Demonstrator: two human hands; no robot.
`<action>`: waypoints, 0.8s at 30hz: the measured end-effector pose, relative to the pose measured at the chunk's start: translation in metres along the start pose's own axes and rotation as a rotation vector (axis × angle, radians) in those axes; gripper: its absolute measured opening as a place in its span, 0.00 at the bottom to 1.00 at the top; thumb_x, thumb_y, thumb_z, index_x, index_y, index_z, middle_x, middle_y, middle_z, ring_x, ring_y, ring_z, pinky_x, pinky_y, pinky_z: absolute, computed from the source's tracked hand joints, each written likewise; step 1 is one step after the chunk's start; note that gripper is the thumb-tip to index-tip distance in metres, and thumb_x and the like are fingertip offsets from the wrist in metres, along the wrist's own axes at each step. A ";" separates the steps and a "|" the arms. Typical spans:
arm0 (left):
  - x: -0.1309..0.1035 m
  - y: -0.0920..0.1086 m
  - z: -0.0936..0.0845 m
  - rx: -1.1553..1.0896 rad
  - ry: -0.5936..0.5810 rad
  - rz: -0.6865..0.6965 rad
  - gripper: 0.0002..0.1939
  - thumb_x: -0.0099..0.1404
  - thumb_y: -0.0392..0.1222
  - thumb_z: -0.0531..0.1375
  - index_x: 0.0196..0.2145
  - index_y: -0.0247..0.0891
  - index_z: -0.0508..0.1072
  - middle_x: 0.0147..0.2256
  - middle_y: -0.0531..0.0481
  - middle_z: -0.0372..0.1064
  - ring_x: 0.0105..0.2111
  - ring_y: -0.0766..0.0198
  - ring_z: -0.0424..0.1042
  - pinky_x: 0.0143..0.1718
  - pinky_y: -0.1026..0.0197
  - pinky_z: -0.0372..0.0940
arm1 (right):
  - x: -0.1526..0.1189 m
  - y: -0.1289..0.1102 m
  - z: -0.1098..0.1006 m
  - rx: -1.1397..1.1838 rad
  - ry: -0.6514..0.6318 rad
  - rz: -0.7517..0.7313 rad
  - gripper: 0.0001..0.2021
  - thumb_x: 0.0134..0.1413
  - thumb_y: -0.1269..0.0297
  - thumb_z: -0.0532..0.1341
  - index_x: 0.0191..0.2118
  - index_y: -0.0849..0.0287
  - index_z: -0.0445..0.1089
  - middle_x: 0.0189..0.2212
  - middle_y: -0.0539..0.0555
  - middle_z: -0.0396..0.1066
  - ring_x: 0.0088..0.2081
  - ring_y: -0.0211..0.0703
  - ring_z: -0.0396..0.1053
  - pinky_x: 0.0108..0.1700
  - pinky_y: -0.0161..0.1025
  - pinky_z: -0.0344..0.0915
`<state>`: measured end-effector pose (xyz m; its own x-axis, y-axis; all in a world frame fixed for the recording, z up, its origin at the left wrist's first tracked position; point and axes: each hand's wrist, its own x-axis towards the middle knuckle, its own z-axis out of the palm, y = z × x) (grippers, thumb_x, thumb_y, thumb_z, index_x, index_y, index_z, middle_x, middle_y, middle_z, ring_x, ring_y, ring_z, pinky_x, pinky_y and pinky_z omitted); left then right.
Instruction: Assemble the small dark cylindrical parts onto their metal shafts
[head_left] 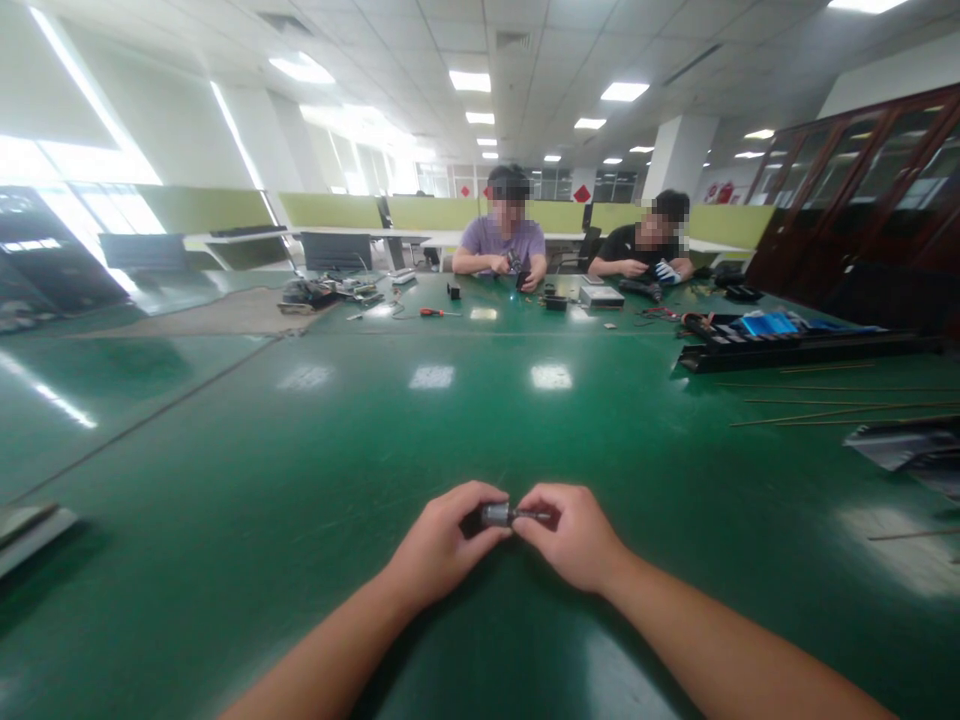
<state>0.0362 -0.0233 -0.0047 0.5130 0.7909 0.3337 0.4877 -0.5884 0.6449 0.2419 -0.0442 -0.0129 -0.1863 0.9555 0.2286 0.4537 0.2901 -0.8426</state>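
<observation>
"So, what do your fingers have hold of?"

"My left hand [439, 540] curls round a small silver-grey metal cylinder [496, 515], thumb below and forefinger above, only a narrow gap between their tips; my right hand [570, 535] is closed in a pinch on the thin dark shaft [534, 515] at its right end."

"Where is the cylinder?"

"Between my two hands, at the near side of the glossy green tabletop [337, 450]; I cannot tell whether it touches the surface."

"And farther off?"

"A red-handled screwdriver [433, 313] lies on the far part; beyond it sits a person in a purple shirt [499, 235], handling a small black object [523, 281]; to the right lies a long black metal channel [810, 352]."
</observation>
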 end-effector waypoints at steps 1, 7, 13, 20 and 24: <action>0.000 0.000 0.000 0.002 -0.003 0.003 0.10 0.64 0.42 0.62 0.44 0.40 0.73 0.40 0.48 0.74 0.39 0.60 0.73 0.42 0.59 0.68 | 0.000 0.000 0.000 0.003 0.001 -0.001 0.03 0.52 0.66 0.65 0.31 0.58 0.76 0.27 0.51 0.77 0.30 0.41 0.72 0.33 0.34 0.64; 0.000 0.001 -0.001 0.013 -0.002 0.009 0.10 0.64 0.42 0.62 0.44 0.40 0.73 0.40 0.48 0.74 0.40 0.60 0.73 0.43 0.59 0.68 | 0.000 0.001 0.001 0.015 0.002 0.001 0.03 0.51 0.67 0.65 0.31 0.59 0.76 0.27 0.51 0.76 0.29 0.41 0.72 0.32 0.34 0.64; 0.000 -0.001 0.000 0.003 0.007 0.002 0.10 0.64 0.42 0.62 0.44 0.40 0.73 0.40 0.48 0.74 0.40 0.60 0.73 0.43 0.59 0.68 | 0.000 -0.001 0.000 0.013 0.001 -0.002 0.03 0.52 0.67 0.64 0.31 0.58 0.76 0.27 0.51 0.77 0.29 0.42 0.72 0.33 0.34 0.65; 0.000 0.000 -0.001 0.000 0.022 0.014 0.11 0.64 0.43 0.62 0.44 0.40 0.74 0.40 0.47 0.75 0.40 0.59 0.73 0.43 0.58 0.68 | 0.000 -0.002 -0.001 0.011 0.016 -0.004 0.03 0.52 0.67 0.64 0.31 0.59 0.76 0.27 0.51 0.76 0.29 0.41 0.72 0.33 0.34 0.64; 0.000 -0.001 -0.001 0.000 0.022 0.001 0.10 0.64 0.43 0.63 0.44 0.40 0.74 0.40 0.48 0.75 0.40 0.60 0.73 0.43 0.59 0.68 | 0.000 -0.002 -0.001 0.002 0.019 -0.004 0.03 0.52 0.66 0.64 0.31 0.58 0.76 0.28 0.51 0.76 0.30 0.41 0.72 0.33 0.34 0.64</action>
<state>0.0351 -0.0227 -0.0046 0.4977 0.7938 0.3496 0.4874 -0.5893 0.6443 0.2418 -0.0444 -0.0112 -0.1715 0.9553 0.2408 0.4512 0.2934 -0.8428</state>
